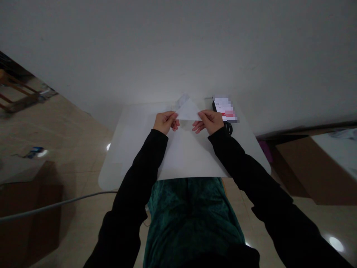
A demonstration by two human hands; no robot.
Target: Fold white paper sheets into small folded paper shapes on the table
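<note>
My left hand (166,123) and my right hand (209,122) pinch opposite corners of a folded white paper sheet (187,149), which lies on a white rounded-corner table (119,160). Its upper part rises between my hands as a pale triangular flap (188,111), with another paper corner (182,99) showing behind it. Just beyond my right hand lie a white printed card (224,108), its text blurred out, and a black object (228,127), partly hidden by my hand.
A white wall (178,48) rises behind the table. Brown cardboard boxes (315,171) stand on the tiled floor (80,156) to the right and left. A grey cable (55,204) runs across the floor at the left, and a purple item (264,150) sits beyond the table's right edge.
</note>
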